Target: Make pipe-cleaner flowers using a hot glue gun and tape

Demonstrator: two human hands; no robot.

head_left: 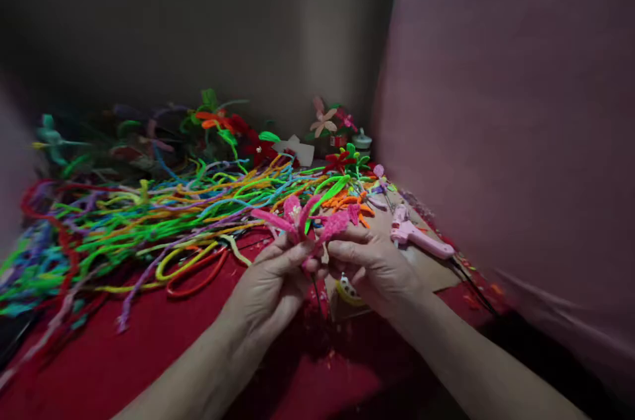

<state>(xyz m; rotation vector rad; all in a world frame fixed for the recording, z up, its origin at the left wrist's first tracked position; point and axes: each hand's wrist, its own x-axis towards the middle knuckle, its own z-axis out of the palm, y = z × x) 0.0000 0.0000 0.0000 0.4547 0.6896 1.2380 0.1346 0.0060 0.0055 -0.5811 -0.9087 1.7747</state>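
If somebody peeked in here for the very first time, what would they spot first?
Probably the big rainbow heap of fuzzy stems, spread over the left side of the red cloth. Next, the bright pink flower in the two hands in the middle, and the pink glue gun to its right.

fuzzy, matt pink petals (pixel 334 224) (soft-looking), a smooth plastic-looking glue gun (pixel 421 238), and brown cardboard (pixel 434 270).

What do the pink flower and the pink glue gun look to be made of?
Pink flower: probably chenille stems, matte and fuzzy, judging by its furry petal edges.

Pink glue gun: likely hard plastic, smooth with a slight sheen, given its molded body.
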